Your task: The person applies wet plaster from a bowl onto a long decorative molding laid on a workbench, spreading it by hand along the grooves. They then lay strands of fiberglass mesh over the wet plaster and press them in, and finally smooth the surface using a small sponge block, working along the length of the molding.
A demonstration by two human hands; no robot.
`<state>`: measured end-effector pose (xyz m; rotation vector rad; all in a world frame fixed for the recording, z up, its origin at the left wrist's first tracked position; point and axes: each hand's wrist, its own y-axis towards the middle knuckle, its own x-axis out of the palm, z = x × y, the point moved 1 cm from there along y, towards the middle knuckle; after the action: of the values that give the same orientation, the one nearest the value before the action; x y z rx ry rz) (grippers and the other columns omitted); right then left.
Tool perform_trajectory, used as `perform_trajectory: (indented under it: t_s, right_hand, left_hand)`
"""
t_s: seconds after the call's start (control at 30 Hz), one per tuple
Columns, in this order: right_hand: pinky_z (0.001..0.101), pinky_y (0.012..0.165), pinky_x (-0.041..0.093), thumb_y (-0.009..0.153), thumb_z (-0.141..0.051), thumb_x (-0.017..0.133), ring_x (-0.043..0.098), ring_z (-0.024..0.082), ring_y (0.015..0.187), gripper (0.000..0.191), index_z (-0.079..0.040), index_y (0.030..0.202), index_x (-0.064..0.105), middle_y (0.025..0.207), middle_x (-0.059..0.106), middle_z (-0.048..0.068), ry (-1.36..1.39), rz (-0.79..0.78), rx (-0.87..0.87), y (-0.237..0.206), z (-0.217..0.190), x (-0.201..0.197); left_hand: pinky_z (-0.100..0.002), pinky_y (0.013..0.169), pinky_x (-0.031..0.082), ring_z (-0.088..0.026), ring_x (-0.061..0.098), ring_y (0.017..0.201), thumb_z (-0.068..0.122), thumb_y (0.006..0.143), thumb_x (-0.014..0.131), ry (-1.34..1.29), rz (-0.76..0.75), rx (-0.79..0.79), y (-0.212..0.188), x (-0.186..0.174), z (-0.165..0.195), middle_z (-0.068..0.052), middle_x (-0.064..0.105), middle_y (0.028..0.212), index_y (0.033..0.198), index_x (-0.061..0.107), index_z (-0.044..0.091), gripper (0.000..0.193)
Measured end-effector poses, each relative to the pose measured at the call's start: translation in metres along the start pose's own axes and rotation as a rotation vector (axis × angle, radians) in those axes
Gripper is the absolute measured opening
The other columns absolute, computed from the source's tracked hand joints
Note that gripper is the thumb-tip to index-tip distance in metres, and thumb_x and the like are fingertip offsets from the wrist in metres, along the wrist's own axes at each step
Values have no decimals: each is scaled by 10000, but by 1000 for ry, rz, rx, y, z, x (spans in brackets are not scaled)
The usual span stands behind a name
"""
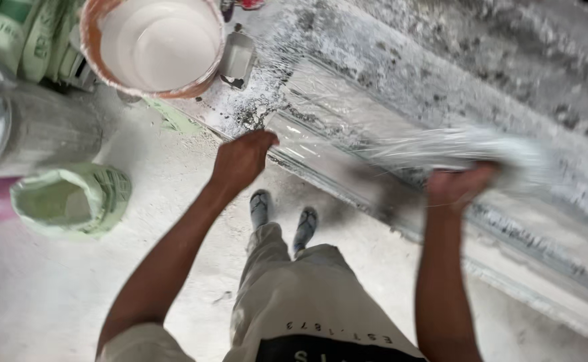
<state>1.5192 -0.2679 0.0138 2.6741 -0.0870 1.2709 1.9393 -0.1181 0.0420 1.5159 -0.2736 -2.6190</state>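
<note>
Both hands on clear plastic film over a long slab.
L hand clenches film edge; R hand grasps bunched, blurred film; bucket near, cut off at top.

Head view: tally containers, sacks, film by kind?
Bucket of white liquid: 1
Grey drum: 1
Small metal scoop: 1
Open green sack: 1
Stacked green sacks: about 3, partly cut off
Clear film, held by left hand and right hand: 1
Total: about 8

A bucket is standing at the far left, a scoop just to its right. An open sack is sitting nearer, left of the feet.
</note>
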Motion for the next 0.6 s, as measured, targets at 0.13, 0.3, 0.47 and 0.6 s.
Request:
perform_trajectory:
  t_s: [0.13, 0.3, 0.47, 0.6]
  right_hand:
    - [447, 1074, 570, 1066, -289, 418, 660, 286, 1156, 399, 5, 1257, 609, 1220, 680, 144, -104, 242, -231, -21, -75, -24]
    - [400, 1067, 559, 1116, -333, 434, 646, 231, 1146, 364, -54, 1291, 590, 1206, 667, 88, -168, 293, -289, -92, -42, -11]
    - [361, 1069, 546, 1076, -340, 463, 653, 187, 1143, 321, -131, 1285, 587, 1203, 692, 25, 65, 498, -118, -144, 75, 14]
    - [360, 974, 580, 1127, -339, 482, 672, 204, 1079, 332, -76, 1302, 587, 1194, 685, 65, -73, 379, -240, -145, 85, 31]
  left_hand:
    - [-435, 819, 571, -277, 720, 1000, 73, 940, 548, 255, -259, 196, 65, 18, -59, -83, 742, 1049, 1085, 720, 103, 227]
    - [-562, 964, 501, -375, 634, 1161, 221, 797, 536, 836, 47, 218, 88, 42, -56, -176, 687, 1103, 1112, 662, 15, 397]
    - [-455, 1034, 489, -383, 625, 1230, 319, 1070, 458, -828, -421, -2, 13, 37, 72, -276, 563, 1437, 1455, 496, 8, 497]
    - [-409, 947, 589, -343, 746, 1038, 191, 1042, 487, -887, -413, 26, -9, 38, 83, -208, 736, 1102, 1255, 632, 4, 318]
